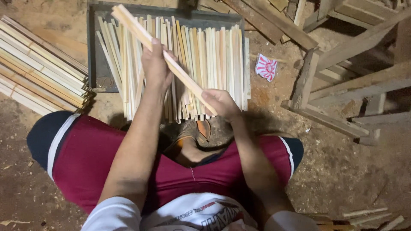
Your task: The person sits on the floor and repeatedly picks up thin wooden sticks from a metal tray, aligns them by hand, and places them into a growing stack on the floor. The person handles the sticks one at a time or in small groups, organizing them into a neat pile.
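I sit on the ground in maroon shorts and hold a small bundle of thin pale wooden slats [141, 32] diagonally in front of me. My left hand [156, 66] grips the bundle near its middle. At the lower end of the bundle, my right hand [220, 102] closes around it. Beneath the bundle, several more thin slats [205, 60] lie side by side on a dark grey tray [96, 51].
A tied stack of long slats [38, 68] lies at the left. Rough wooden frames and planks [342, 81] crowd the right and top. A crumpled red-and-white wrapper [266, 67] lies on the dirt floor. Loose slats [368, 216] sit at the lower right.
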